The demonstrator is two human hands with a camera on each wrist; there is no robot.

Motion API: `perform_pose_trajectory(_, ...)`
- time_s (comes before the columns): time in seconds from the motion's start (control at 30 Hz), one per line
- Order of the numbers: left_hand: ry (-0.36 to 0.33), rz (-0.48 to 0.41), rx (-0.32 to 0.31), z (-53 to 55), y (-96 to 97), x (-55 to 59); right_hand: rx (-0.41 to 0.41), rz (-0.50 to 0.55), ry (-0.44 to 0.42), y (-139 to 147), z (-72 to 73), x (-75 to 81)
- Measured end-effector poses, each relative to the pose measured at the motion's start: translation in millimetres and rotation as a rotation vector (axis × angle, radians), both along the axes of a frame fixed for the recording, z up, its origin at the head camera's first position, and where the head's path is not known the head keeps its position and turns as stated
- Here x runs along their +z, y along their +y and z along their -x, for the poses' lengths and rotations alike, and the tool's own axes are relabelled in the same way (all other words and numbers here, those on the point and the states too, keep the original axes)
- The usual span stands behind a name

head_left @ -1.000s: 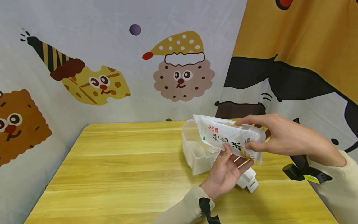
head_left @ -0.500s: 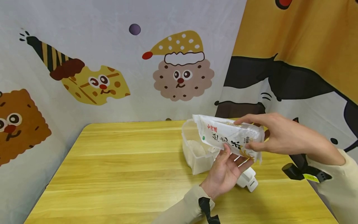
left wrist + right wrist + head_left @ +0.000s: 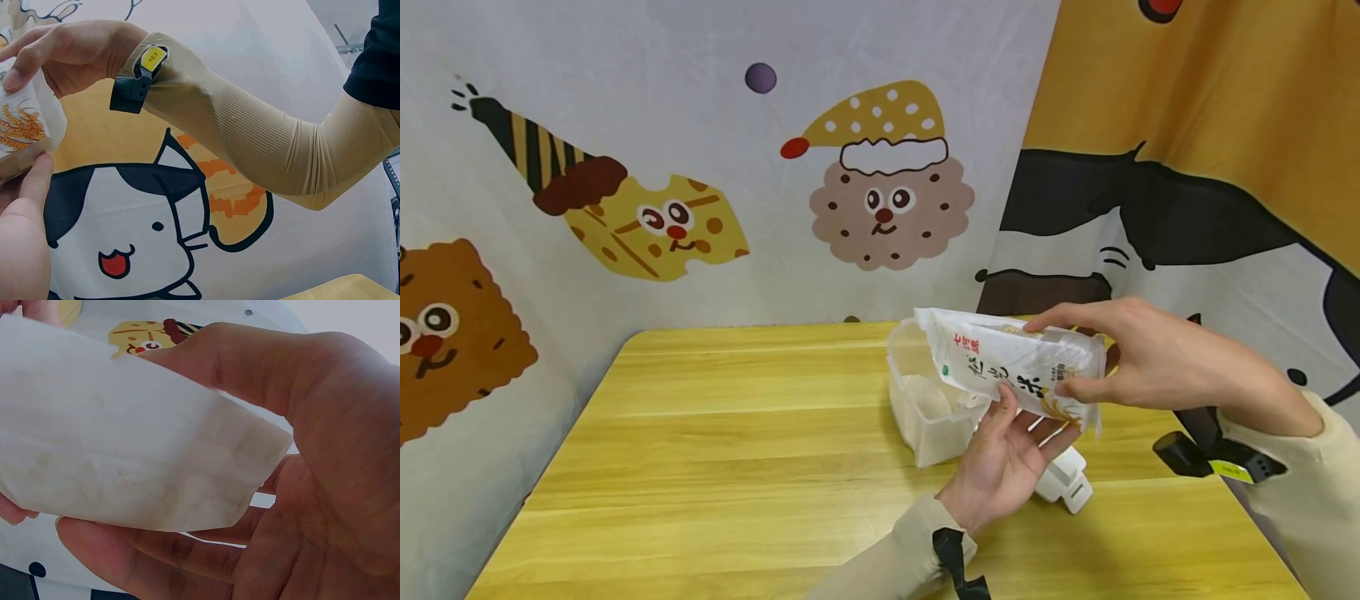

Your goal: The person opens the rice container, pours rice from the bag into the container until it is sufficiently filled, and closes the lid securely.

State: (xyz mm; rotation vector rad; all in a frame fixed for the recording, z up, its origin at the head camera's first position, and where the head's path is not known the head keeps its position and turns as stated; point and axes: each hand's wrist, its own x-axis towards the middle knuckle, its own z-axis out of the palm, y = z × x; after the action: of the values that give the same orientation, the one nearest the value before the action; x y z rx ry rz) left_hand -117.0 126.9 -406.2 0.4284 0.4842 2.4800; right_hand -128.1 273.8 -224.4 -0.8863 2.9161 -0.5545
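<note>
A white bag point(image 3: 992, 354) is held in the air by both hands, above the right part of the tabletop point(image 3: 737, 458). The right hand point(image 3: 1157, 358) has its grip at the right end of the bag: the thumb presses on the printed front, the fingers go over the upper edge, and the grip is only so wide as the bag needs. The left hand point(image 3: 1000, 475) holds the same bag from below, with its thumb against the lower front and its fingers under the bottom edge. The bag lies lengthwise and is tilted, its left end higher. Its front carries red and black characters, a small green mark and golden grain ears. In the right wrist view its other face is plain and pale.

The left end of the bag is over a clear plastic container point(image 3: 936, 446), which stands on the tabletop with a pale heap point(image 3: 925, 396) inside. Whether the bag touches the container's rim, I cannot tell. Near it, partly hidden behind the left hand, a white plastic piece point(image 3: 1063, 482) lies on the tabletop.

Both arms wear beige sleeves point(image 3: 1322, 508). A black device with a yellow label point(image 3: 1221, 460) is on the right wrist. Behind the tabletop hangs a cloth point(image 3: 880, 42) with cartoon figures, among them a piece of cheese point(image 3: 655, 233) in a striped hat.
</note>
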Motion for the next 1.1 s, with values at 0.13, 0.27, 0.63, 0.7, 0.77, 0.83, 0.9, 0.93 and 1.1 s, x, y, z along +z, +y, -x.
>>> perform_pose_trajectory(0.13,0.007,-0.005,-0.002,0.2,0.0,-0.8,0.006,-0.001,0.009,-0.2,0.5,0.4)
perform_pose_trajectory(0.27,0.009,-0.009,-0.004,-0.2,-0.1,-1.0,0.004,-0.005,0.013,-0.6,0.6,0.9)
perform_pose_trajectory(0.63,0.012,-0.007,-0.017,0.2,-0.8,0.6,0.012,0.002,0.018,-1.0,1.0,1.9)
perform_pose_trajectory(0.7,0.007,-0.009,-0.024,0.3,-1.1,0.6,0.010,-0.001,0.022,-1.5,1.1,2.0)
perform_pose_trajectory(0.77,0.003,-0.011,-0.029,0.3,-1.3,0.7,0.010,-0.003,0.025,-1.7,1.1,2.2)
perform_pose_trajectory(0.83,-0.002,-0.012,-0.031,0.3,-1.2,0.7,0.011,-0.005,0.028,-1.7,1.0,2.4)
perform_pose_trajectory(0.9,0.001,-0.012,-0.025,0.2,-0.9,0.7,0.012,-0.007,0.032,-1.6,1.0,2.6)
perform_pose_trajectory(0.93,0.003,-0.011,-0.021,-0.1,-0.8,0.6,0.013,-0.007,0.032,-1.4,1.0,2.6)
perform_pose_trajectory(1.1,0.017,-0.013,-0.008,-0.7,-0.5,0.6,0.012,-0.005,0.025,-0.8,1.2,3.2)
